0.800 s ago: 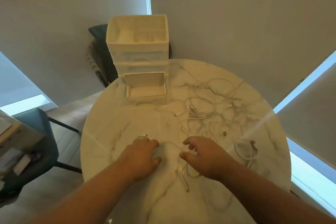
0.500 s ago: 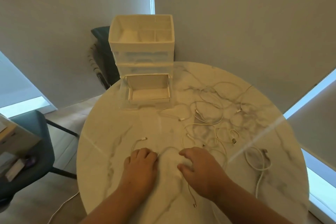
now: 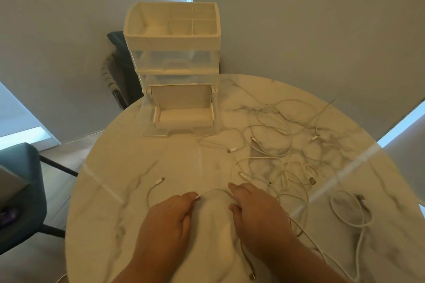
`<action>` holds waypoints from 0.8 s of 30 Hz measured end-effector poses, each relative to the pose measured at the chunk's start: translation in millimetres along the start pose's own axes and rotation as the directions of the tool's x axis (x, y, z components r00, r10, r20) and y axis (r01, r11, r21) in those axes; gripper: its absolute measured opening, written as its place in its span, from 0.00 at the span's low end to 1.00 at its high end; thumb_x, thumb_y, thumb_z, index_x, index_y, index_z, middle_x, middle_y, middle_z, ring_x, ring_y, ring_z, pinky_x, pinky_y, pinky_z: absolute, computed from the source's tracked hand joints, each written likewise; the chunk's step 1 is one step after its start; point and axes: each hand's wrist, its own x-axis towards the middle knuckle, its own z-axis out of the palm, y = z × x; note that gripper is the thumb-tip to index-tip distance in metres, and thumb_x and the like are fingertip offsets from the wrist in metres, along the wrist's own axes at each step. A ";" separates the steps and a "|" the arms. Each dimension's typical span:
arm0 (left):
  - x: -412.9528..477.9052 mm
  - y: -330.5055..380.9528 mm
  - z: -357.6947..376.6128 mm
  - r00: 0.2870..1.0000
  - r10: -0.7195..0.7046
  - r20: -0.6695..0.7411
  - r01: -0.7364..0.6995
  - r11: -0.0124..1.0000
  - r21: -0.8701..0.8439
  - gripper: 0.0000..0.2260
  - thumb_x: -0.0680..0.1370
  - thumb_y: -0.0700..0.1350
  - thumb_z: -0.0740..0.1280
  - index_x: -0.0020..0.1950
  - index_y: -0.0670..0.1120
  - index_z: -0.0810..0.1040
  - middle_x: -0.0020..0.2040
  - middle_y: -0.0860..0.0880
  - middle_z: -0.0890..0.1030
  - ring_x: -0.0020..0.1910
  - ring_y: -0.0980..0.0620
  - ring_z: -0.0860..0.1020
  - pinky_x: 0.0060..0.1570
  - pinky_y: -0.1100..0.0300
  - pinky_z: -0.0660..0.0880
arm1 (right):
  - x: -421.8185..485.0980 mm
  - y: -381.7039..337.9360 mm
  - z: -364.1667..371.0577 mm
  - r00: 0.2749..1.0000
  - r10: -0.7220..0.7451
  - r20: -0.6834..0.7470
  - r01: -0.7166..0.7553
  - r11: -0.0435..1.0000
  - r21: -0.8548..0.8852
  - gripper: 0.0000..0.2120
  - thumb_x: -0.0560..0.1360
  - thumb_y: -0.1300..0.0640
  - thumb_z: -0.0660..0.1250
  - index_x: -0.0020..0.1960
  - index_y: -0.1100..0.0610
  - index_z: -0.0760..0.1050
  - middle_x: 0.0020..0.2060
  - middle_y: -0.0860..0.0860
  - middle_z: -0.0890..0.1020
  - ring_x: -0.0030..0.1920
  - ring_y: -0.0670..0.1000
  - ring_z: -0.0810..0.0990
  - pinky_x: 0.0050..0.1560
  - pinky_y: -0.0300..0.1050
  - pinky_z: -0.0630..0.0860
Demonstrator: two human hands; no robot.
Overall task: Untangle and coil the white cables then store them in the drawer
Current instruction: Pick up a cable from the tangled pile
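White cables [image 3: 276, 151] lie in a loose tangle over the right half of the round table [image 3: 128, 167]. They are thin, rubbery cords looping across one another, with small plug ends poking out here and there, and we cannot tell exactly how many there are. The table is smooth pale marble with grey veins and a glossy streak of reflected light. Near its right edge a smaller cable [image 3: 345, 213] sits apart in a rough ring. At the near edge we see the two hands side by side, backs up. The left hand [image 3: 167, 220] has its fingers curled and pinches a single cable [image 3: 213, 191] at the fingertips. From there the cord arches in a low bow to the right hand [image 3: 255, 211], where it slips between the bent forefinger and thumb, which close on it. A short stretch of cord curls out from beneath the left hand and ends in a slim plug [image 3: 159, 181]. At the far edge stands a boxy plastic organiser [image 3: 172, 37], its top an open tray split into compartments and its middle tiers frosted and see-through. Its bottom drawer [image 3: 184, 117], a shallow white rectangle, is pulled out toward us. A dark chair [image 3: 122, 60] stands behind the organiser, and a padded teal chair [image 3: 23, 190] sits off the table's left edge.
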 end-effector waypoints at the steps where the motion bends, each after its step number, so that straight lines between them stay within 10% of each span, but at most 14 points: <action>1: 0.1 -1.2 1.1 1.000 0.019 -0.019 -0.019 1.000 0.012 0.15 0.75 0.48 0.58 0.60 0.58 0.75 0.40 0.59 0.79 0.40 0.54 0.79 0.39 0.54 0.76 | -0.1 2.9 4.4 1.000 -0.009 -0.023 0.010 1.000 0.024 0.23 0.82 0.48 0.55 0.76 0.45 0.64 0.67 0.42 0.73 0.63 0.47 0.73 0.63 0.44 0.70; 7: 4.1 -2.7 14.2 0.984 0.093 -0.151 -0.054 0.969 0.243 0.23 0.73 0.50 0.57 0.67 0.57 0.76 0.47 0.55 0.72 0.47 0.49 0.71 0.45 0.52 0.70 | -8.5 15.0 6.8 0.986 0.016 -0.168 0.026 0.970 0.243 0.15 0.75 0.47 0.61 0.61 0.42 0.74 0.53 0.36 0.74 0.51 0.39 0.73 0.54 0.37 0.72; 12: 2.6 1.8 16.5 0.990 0.059 -0.129 -0.040 0.989 0.145 0.21 0.75 0.48 0.64 0.68 0.58 0.70 0.57 0.56 0.72 0.61 0.51 0.69 0.59 0.51 0.65 | -22.0 23.2 -26.7 0.993 -0.099 0.058 0.082 0.966 0.247 0.16 0.75 0.59 0.63 0.54 0.40 0.79 0.51 0.38 0.76 0.45 0.37 0.76 0.41 0.28 0.70; 24: -30.4 40.3 26.6 0.923 0.377 -0.071 -0.374 0.926 0.062 0.05 0.76 0.55 0.62 0.51 0.58 0.74 0.41 0.61 0.72 0.43 0.62 0.71 0.43 0.64 0.71 | -27.2 28.4 -15.1 0.945 -0.279 0.171 0.280 0.960 0.016 0.12 0.76 0.56 0.69 0.57 0.45 0.83 0.53 0.43 0.74 0.50 0.39 0.76 0.52 0.31 0.71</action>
